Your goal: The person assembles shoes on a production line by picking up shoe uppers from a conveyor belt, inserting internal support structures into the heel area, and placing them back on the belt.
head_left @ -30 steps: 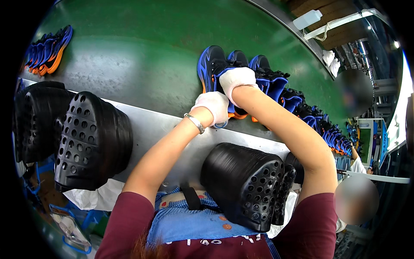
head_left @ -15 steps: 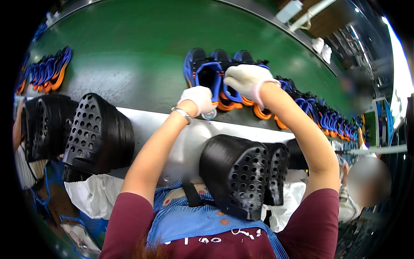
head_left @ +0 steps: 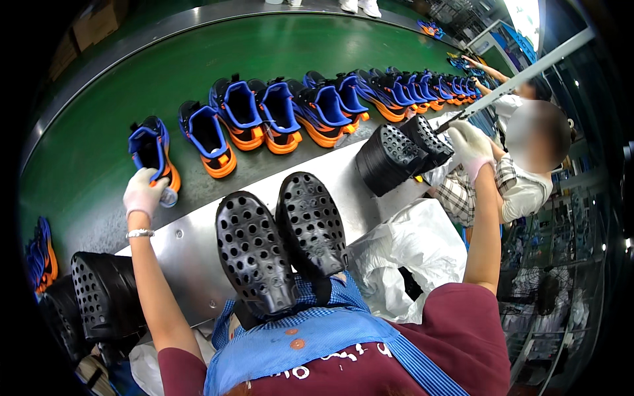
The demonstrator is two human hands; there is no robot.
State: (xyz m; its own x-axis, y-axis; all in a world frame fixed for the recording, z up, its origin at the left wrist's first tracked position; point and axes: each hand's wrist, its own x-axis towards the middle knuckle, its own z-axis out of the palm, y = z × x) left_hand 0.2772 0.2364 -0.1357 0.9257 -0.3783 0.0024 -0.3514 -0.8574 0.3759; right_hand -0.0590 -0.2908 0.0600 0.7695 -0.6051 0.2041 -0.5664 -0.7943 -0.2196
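My left hand (head_left: 144,195), in a white glove, is closed at the heel of a black, blue and orange sports shoe (head_left: 146,150) at the left end of a row. A clear round thing (head_left: 168,197) shows under its fingertips; its kind is unclear. My right hand (head_left: 472,146), also gloved, is raised far to the right, fingers stretched out, with nothing visible in it. It is beside a pair of black perforated sole-shaped blocks (head_left: 389,158). More matching shoes (head_left: 239,109) run rightward along the green table (head_left: 198,59), heels toward me.
Two black perforated blocks (head_left: 256,254) stand close before my apron, on the metal ledge (head_left: 181,264). Other black blocks (head_left: 109,297) are at the left. A white plastic bag (head_left: 416,244) hangs at the right. A co-worker (head_left: 525,178) sits beyond my right arm.
The view has turned right. My right hand has left the shoes and swung out to the right. My left hand remains at a shoe heel with the clear round thing.
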